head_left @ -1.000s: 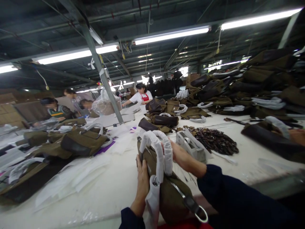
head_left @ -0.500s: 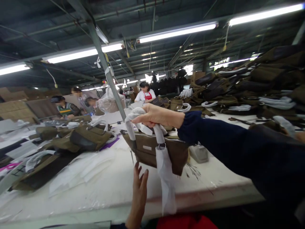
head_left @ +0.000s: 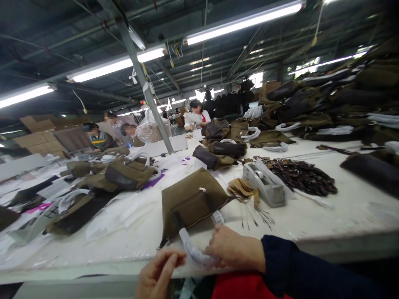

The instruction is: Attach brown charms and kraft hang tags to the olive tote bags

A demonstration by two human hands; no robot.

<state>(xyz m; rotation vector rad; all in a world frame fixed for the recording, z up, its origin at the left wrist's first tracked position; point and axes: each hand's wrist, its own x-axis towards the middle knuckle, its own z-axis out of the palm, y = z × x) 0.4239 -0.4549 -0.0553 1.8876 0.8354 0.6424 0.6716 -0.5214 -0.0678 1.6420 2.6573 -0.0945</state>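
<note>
Grasping the white-wrapped handle, the right hand is near the tabletop edge, where the olive bag lies beside a grey tape dispenser. Fingers curved, the left hand is just beside the handle; whether it pinches anything, I cannot tell.

Olive bag, flat on wht tbl, wrapped hndl

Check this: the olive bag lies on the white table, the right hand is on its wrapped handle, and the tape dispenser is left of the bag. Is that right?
Not quite: the tape dispenser is right of the bag, as the head view shows. The bag does lie on the table, with the right hand on its wrapped handle.
</note>
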